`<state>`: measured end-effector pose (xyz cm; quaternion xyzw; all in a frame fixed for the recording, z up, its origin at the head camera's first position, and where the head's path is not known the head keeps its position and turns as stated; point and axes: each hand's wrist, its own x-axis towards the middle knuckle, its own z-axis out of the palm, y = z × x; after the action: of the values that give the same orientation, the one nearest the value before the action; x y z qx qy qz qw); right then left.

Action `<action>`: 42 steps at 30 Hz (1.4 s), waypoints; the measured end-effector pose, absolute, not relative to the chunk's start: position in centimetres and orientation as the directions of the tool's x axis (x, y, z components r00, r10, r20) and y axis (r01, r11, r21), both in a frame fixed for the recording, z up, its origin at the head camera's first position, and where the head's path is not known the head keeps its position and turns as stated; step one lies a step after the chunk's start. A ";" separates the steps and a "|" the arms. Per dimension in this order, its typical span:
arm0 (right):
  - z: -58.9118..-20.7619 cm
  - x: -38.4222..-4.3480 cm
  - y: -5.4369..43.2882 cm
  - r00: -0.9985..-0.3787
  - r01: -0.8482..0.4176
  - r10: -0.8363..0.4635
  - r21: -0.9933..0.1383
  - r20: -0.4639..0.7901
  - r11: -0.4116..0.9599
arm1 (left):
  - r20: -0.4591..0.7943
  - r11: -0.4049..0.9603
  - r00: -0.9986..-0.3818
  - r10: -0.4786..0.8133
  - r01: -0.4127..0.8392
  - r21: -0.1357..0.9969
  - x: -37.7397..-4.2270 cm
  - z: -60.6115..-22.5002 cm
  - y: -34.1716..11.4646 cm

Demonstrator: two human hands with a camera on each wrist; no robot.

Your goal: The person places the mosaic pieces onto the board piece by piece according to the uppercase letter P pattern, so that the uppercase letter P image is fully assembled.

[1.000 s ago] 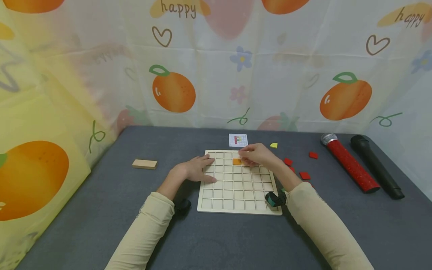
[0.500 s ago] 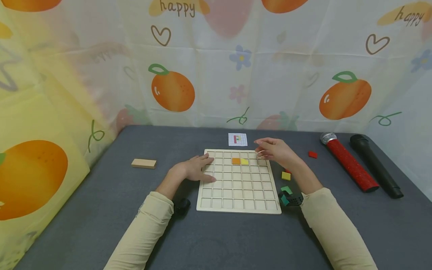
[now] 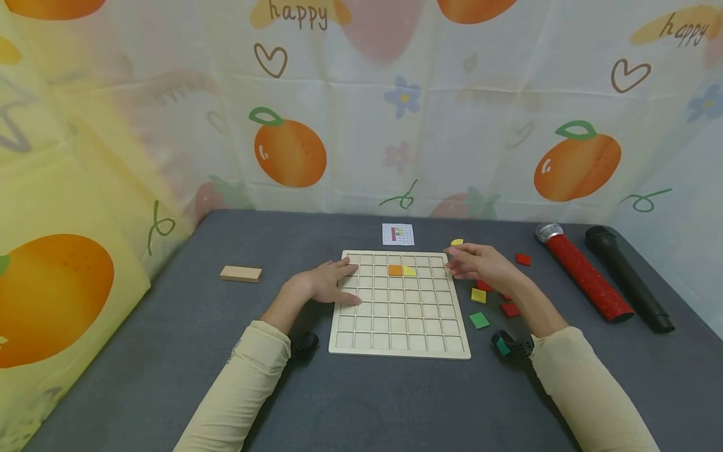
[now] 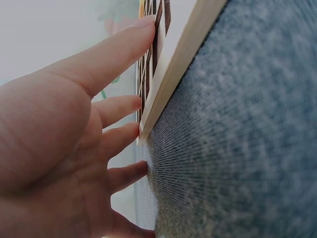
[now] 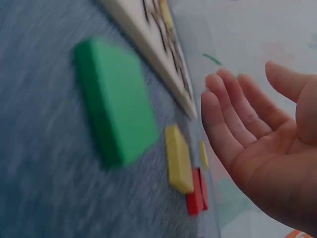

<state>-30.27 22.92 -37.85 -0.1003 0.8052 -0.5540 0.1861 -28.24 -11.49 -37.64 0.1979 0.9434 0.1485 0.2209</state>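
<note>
A pale wooden grid board point(image 3: 400, 326) lies on the grey table, with an orange tile point(image 3: 395, 270) and a yellow tile point(image 3: 409, 271) side by side in its far rows. My left hand point(image 3: 326, 282) rests on the board's left edge, fingers and thumb spread; in the left wrist view the thumb point(image 4: 119, 49) reaches over the rim. My right hand point(image 3: 480, 263) hovers by the far right corner with bent, relaxed fingers and nothing in them. Near it lie a green tile point(image 5: 121, 104), a yellow square tile point(image 5: 178, 161) and several red tiles point(image 3: 511, 309).
A small printed pattern card point(image 3: 398, 234) lies behind the board, and a rounded yellow piece point(image 3: 457, 242) to its right. A wooden block point(image 3: 241, 274) sits at the left. Red point(image 3: 587, 276) and black point(image 3: 629, 279) microphones lie at the right, before a patterned cloth backdrop point(image 3: 361, 125).
My right hand has let go of the yellow tile, now beside the orange one, and moved right off the board. Green and yellow tiles beside the board came into view. My left hand stays put.
</note>
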 end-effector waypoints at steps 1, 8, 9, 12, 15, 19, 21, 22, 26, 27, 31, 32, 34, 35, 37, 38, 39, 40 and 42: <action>-37.9 -30.2 23.1 -0.908 0.044 -0.371 -0.926 -0.193 0.376 | -0.358 0.877 -0.824 0.439 0.307 0.369 -28.2 -37.6 -11.5; -38.3 -29.6 23.9 -0.890 0.029 -0.402 -0.907 -0.215 0.421 | -0.359 0.875 -0.821 0.444 0.310 0.373 -28.2 -37.6 -11.5; -38.3 -29.5 24.1 -0.889 0.020 -0.406 -0.903 -0.213 0.430 | -0.359 0.875 -0.821 0.444 0.310 0.372 -28.2 -37.5 -11.5; -38.3 -29.2 24.4 -0.888 -0.015 -0.413 -0.886 -0.200 0.463 | -0.356 0.872 -0.819 0.449 0.316 0.373 -28.1 -37.5 -11.5; -38.2 -28.8 24.8 -0.887 -0.060 -0.423 -0.865 -0.182 0.498 | -0.355 0.870 -0.819 0.452 0.316 0.379 -28.1 -37.5 -11.5; -38.2 -28.4 25.4 -0.882 -0.105 -0.441 -0.844 -0.165 0.526 | -0.354 0.871 -0.820 0.449 0.313 0.379 -28.1 -37.4 -11.5; -38.3 -28.4 25.6 -0.882 -0.113 -0.443 -0.839 -0.163 0.533 | -0.351 0.871 -0.821 0.450 0.315 0.378 -28.1 -37.5 -11.5; -38.4 -28.3 25.7 -0.882 -0.113 -0.441 -0.836 -0.164 0.537 | -0.350 0.870 -0.821 0.450 0.317 0.377 -28.2 -37.5 -11.5; -38.4 -28.1 26.2 -0.883 -0.119 -0.437 -0.819 -0.170 0.561 | -0.349 0.869 -0.821 0.452 0.318 0.378 -28.2 -37.6 -11.5; -38.4 -28.0 26.3 -0.880 -0.124 -0.442 -0.815 -0.172 0.565 | -0.349 0.870 -0.822 0.451 0.316 0.378 -28.2 -37.6 -11.5; -38.2 -27.7 26.9 -0.869 -0.152 -0.461 -0.790 -0.180 0.594 | -0.351 0.873 -0.823 0.446 0.314 0.373 -28.2 -37.5 -11.4; -38.2 -27.6 27.1 -0.866 -0.162 -0.467 -0.784 -0.178 0.599 | -0.350 0.874 -0.824 0.445 0.315 0.370 -28.2 -37.5 -11.4; -38.3 -27.4 27.5 -0.859 -0.181 -0.482 -0.776 -0.175 0.604 | -0.351 0.875 -0.825 0.444 0.315 0.367 -28.2 -37.5 -11.3; -38.4 -27.4 27.7 -0.853 -0.195 -0.494 -0.775 -0.169 0.601 | -0.352 0.876 -0.825 0.442 0.314 0.365 -28.3 -37.5 -11.3; -38.5 -27.3 28.1 -0.838 -0.217 -0.523 -0.785 -0.154 0.580 | -0.354 0.878 -0.825 0.441 0.314 0.362 -28.3 -37.6 -11.3; -38.6 -27.2 28.2 -0.832 -0.223 -0.534 -0.793 -0.149 0.567 | -0.355 0.879 -0.825 0.440 0.313 0.361 -28.4 -37.6 -11.3; -38.6 -27.1 28.4 -0.824 -0.230 -0.548 -0.800 -0.143 0.554 | -0.357 0.879 -0.825 0.438 0.310 0.361 -28.4 -37.7 -11.3; -38.6 -27.0 28.5 -0.816 -0.238 -0.562 -0.807 -0.137 0.541 | -0.359 0.880 -0.825 0.437 0.310 0.360 -28.4 -37.7 -11.3; -38.6 -26.9 28.7 -0.805 -0.245 -0.579 -0.816 -0.130 0.524 | -0.359 0.880 -0.824 0.438 0.312 0.359 -28.5 -37.8 -11.4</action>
<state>-26.87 28.70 -38.59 -0.2423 0.8504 -0.4234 0.1972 -28.48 -11.36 -37.82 0.1985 0.9441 0.1435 0.2205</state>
